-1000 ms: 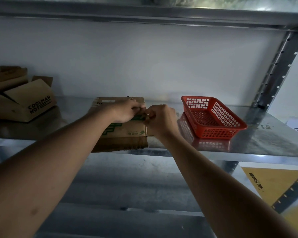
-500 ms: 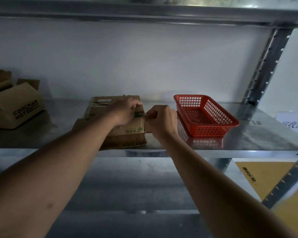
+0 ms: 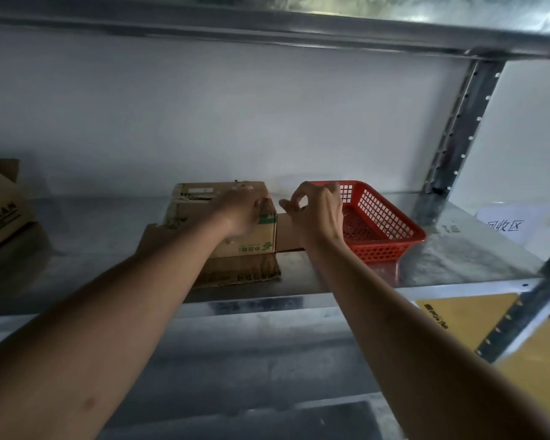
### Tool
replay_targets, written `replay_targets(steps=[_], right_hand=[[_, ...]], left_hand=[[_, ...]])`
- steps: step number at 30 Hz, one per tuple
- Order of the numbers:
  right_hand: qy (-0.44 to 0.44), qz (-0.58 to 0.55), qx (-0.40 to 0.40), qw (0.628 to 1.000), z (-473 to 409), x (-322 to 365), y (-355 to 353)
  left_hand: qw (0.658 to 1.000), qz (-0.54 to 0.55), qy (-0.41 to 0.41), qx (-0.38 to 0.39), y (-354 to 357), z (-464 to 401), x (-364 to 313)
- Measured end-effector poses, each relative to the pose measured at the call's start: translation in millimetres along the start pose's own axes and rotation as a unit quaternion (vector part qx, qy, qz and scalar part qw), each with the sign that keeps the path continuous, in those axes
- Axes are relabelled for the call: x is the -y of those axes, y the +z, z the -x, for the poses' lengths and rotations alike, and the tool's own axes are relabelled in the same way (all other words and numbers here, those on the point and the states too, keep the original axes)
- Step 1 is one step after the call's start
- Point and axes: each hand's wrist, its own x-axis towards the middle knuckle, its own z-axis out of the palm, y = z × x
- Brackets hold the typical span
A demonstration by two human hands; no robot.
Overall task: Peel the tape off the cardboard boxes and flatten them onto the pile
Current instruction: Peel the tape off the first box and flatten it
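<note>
The cardboard box (image 3: 235, 230) sits on the metal shelf (image 3: 451, 258), beside a red basket (image 3: 385, 227). The left hand (image 3: 240, 211) presses on its top corner, fingers curled over the edge. The right hand (image 3: 318, 211) hovers just beside it, thumb and forefinger pinched; whether they hold tape is unclear.

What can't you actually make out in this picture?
- Head view: any tape between the right hand's pinched fingertips is too small to tell.
- The left hand covers the top right corner of the brown cardboard box with green print.
- The left frame edge cuts off the open brown cardboard box with black lettering.
- The red plastic mesh basket's near left corner hides behind the right hand.
</note>
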Motion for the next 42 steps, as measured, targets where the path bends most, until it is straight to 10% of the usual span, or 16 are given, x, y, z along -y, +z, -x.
replay_targets(steps=[42], right_hand=[[0.061, 0.184, 0.286, 0.938, -67.9, -104.7, -37.5]], left_hand=[[0.995, 0.054, -0.085, 0.001, 13.6, -11.7, -47.4]])
